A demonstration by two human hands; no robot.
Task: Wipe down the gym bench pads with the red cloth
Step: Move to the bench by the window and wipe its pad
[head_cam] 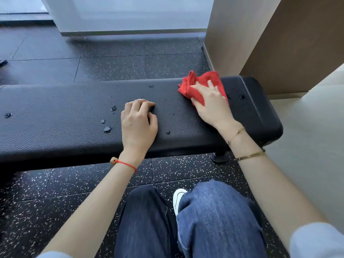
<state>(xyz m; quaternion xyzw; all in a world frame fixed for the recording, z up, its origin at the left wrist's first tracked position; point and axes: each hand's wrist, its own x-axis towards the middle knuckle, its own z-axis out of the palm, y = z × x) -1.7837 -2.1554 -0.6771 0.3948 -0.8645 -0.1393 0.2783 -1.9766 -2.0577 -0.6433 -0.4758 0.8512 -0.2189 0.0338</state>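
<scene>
A long black padded gym bench [65, 112] runs across the view from the left edge to the right. Water drops [107, 129] and small wet spots lie scattered on its top. My right hand [210, 105] presses flat on a crumpled red cloth [199, 81] near the bench's right end. Most of the cloth sticks out beyond my fingers toward the far edge. My left hand [138, 121] rests on the middle of the pad with its fingers curled under, holding nothing.
The floor [115, 60] is dark speckled rubber tile. A brown wall panel [279, 40] stands right behind the bench's right end, a white base [130, 15] farther back. My knees in blue jeans [210, 220] are close to the bench's near side, next to its black foot [219, 158].
</scene>
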